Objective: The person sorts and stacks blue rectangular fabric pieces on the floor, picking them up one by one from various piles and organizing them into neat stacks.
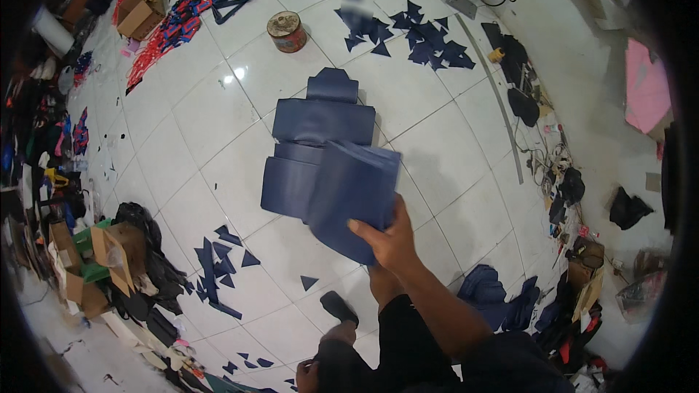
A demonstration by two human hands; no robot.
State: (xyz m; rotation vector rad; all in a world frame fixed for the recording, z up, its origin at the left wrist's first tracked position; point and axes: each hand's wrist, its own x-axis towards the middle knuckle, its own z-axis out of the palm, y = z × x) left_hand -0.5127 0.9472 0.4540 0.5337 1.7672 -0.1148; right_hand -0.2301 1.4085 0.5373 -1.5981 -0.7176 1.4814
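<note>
My right hand [392, 241] grips the lower edge of a stack of navy blue cut fabric pieces [353, 196], thumb on top and fingers underneath. The stack hangs over a pile of larger navy blue pieces [320, 125] lying on the white tiled floor [218, 109]. My right forearm comes in from the lower right. What looks like my left hand [306, 376] shows only partly at the bottom edge, by my dark clothed leg; its fingers are not clear. A dark sandal toe [338, 308] points out just below the pile.
A round rusty tin [287, 31] stands beyond the pile. Navy triangular scraps [426, 40] lie at the back, with more scraps [217, 266] at the lower left. Cardboard boxes [109, 251] and clutter line the left side. A long metal strip [499, 102] and a crumpled navy cloth [495, 295] lie on the right.
</note>
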